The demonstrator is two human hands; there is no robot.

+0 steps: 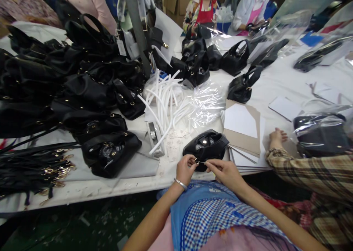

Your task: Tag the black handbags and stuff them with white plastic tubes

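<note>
Your 2 hands at the black handbag (206,146).
Left hand (185,169) and right hand (224,170) each pinch its metal ring (196,161) at the table edge (116,190).

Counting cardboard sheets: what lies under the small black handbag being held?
The handbag overlaps the cardboard sheet stack at its right end, on the white table; anything directly beneath it is hidden.
</note>
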